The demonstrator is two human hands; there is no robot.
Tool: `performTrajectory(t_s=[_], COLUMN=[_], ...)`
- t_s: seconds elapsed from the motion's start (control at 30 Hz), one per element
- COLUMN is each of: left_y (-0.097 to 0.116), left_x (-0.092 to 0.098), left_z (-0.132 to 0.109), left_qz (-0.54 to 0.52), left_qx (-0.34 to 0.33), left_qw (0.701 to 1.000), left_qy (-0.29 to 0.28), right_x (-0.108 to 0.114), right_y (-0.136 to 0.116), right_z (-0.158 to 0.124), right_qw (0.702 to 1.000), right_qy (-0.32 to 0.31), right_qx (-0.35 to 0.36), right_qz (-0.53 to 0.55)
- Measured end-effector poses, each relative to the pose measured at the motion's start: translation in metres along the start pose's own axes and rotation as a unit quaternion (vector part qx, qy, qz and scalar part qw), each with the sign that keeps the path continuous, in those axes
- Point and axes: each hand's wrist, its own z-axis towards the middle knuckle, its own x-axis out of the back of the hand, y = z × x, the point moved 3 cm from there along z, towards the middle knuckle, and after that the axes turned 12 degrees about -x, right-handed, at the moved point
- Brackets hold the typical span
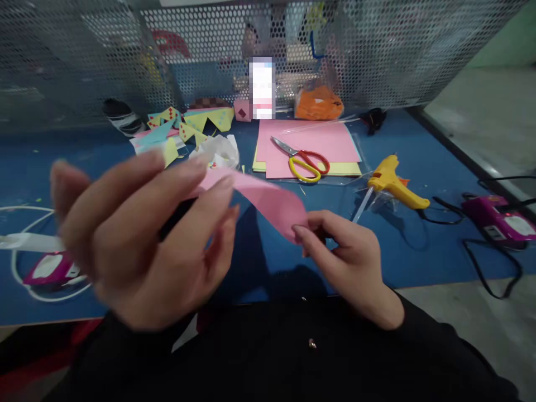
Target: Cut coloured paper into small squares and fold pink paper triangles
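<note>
A strip of pink paper (272, 202), curved and slightly twisted, is held up above the blue table between my two hands. My left hand (154, 240), large and a little blurred at the left, has its fingers closed on the strip's left end. The strip's right end is pinched between the thumb and fingers of my right hand (343, 257). Behind the strip, scissors (304, 162) with one red and one yellow handle lie on a stack of pink and yellow paper sheets (330, 139).
A yellow glue gun (393, 181) lies at the right, near a purple power box (498, 218) with black cables. Folded paper pieces (209, 121) and crumpled white paper (221, 149) are at the back left. Another purple box (50, 268) with white cable sits left. Perforated metal panel (209, 33) stands behind.
</note>
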Motion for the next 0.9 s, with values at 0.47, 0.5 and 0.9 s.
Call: performTrajectory(t_s=[0.47,0.5,0.9], left_y=[0.033,0.031,0.022], left_x=[-0.058,-0.058,-0.067], left_z=[-0.039,-0.041,-0.077], left_qz=[0.021,0.002,-0.166], left_qx=[-0.108,-0.102,0.007], left_qw=[0.984,0.984,0.955], left_qy=[-0.141,-0.148,-0.244], right_x=[-0.034,-0.031,-0.030], right_y=[0.043,0.043,0.050], right_z=[-0.012,-0.015,-0.019], right_qw=[0.917,0.927,0.909], right_qy=[-0.098,-0.100,-0.097], right_qx=[-0.291,-0.279,0.274], right_qz=[0.253,0.228,-0.300])
